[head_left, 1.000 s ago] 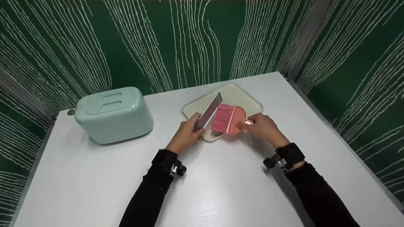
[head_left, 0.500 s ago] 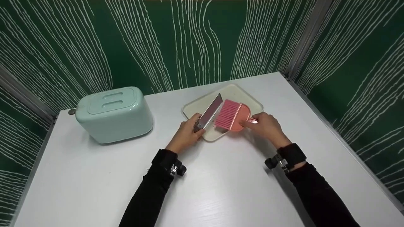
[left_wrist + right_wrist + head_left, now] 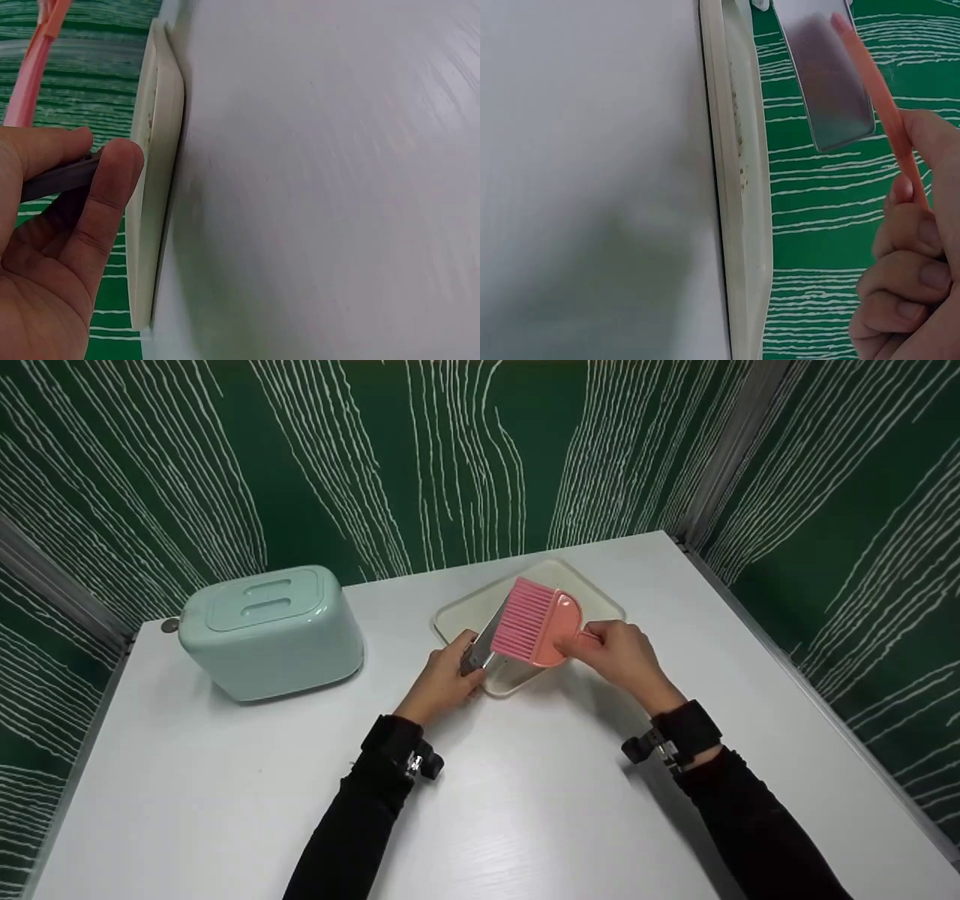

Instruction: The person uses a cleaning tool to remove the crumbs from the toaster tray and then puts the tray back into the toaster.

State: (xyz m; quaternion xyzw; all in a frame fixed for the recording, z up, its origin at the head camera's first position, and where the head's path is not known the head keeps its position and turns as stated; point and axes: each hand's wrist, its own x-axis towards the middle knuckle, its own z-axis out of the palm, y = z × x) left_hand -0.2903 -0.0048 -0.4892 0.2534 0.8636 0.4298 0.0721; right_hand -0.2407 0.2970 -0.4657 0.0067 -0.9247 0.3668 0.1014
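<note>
Green walls: pale wavy lines streaming down behind a white table.
Right hand: pinching a pink brush by its coral end, thumb on the face, other fingers curled.
Left hand: gripping a metal plate by its grey end between thumb and fingers.
Brush: up in the air between the two hands, bristles aimed leftward, masking part of the plate from above; whether they touch, can't tell.
Cream tray: flat on the table below both, dark specks inside.
Mint box: well off to the left.
</note>
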